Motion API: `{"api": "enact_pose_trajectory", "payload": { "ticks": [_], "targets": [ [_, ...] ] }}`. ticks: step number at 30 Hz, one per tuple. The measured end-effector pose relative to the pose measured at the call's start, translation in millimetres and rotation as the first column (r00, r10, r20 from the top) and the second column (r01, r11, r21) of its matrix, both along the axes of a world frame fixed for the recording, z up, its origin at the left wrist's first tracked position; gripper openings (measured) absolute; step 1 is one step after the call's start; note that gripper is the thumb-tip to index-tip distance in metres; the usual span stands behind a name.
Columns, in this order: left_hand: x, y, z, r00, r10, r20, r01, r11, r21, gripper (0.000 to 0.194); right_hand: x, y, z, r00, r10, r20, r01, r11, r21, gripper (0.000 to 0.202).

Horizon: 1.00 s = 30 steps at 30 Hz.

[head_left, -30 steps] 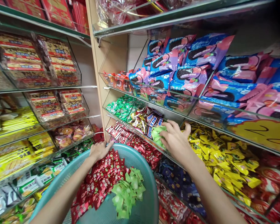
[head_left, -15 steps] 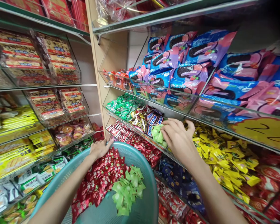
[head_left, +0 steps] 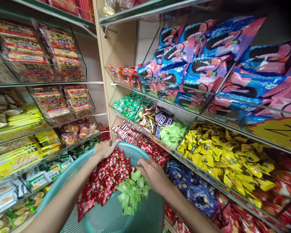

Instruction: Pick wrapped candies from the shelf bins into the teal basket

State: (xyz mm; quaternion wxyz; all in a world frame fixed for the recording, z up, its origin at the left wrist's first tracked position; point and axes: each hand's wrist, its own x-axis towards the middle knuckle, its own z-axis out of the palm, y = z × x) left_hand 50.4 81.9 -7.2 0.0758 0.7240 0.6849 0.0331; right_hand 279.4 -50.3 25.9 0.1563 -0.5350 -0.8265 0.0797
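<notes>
A teal plastic basket (head_left: pixel 150 207) with perforated sides fills the lower middle. My left hand (head_left: pixel 104 149) is closed over its far rim, thumb stretched along the edge. Inside lie many red-wrapped candies (head_left: pixel 104 181) on the left and a pile of light green candy packets (head_left: pixel 133 191) beside them. Over the basket's right side, my right hand (head_left: pixel 155 174) reaches in with curled fingers at the top of the green pile. Green packets show at its fingertips; the inside of the hand is hidden. More green packets fill a shelf compartment beside Snickers bars (head_left: pixel 162 119).
Yellow-wrapped candies (head_left: pixel 223 155) lie right of the green compartment, with blue-wrapped candies (head_left: pixel 194 187) below. Blue and pink cookie packs (head_left: pixel 196 71) stand above, behind a clear shelf lip. Wafer packs (head_left: pixel 21 48) fill shelves on the left. A wooden post (head_left: pixel 102 64) divides the shelving.
My right hand has moved from the green packets on the shelf down and left into the basket. My left hand stays on the rim. The view has shifted slightly.
</notes>
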Motion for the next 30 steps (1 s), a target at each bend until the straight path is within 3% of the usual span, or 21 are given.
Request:
{"api": "enact_pose_trajectory", "payload": {
  "ticks": [4,11,30],
  "targets": [
    [1,-2,3.2,1.0,0.004,-0.01,-0.004,1.0,-0.011,0.079,-4,1,-12.8,0.992,-0.041,0.12,0.046,0.998,-0.032,0.016],
    [1,-1,2.0,1.0,0.005,-0.002,-0.005,1.0,-0.01,0.08,-6,-1,-22.6,0.992,-0.032,0.12,0.035,0.999,-0.023,0.01],
    [0,2,-6.4,1.0,-0.005,0.029,0.005,1.0,0.004,0.081,-18,-11,-35.4,0.957,-0.021,0.291,0.023,1.0,0.0,0.024]
  ]
}}
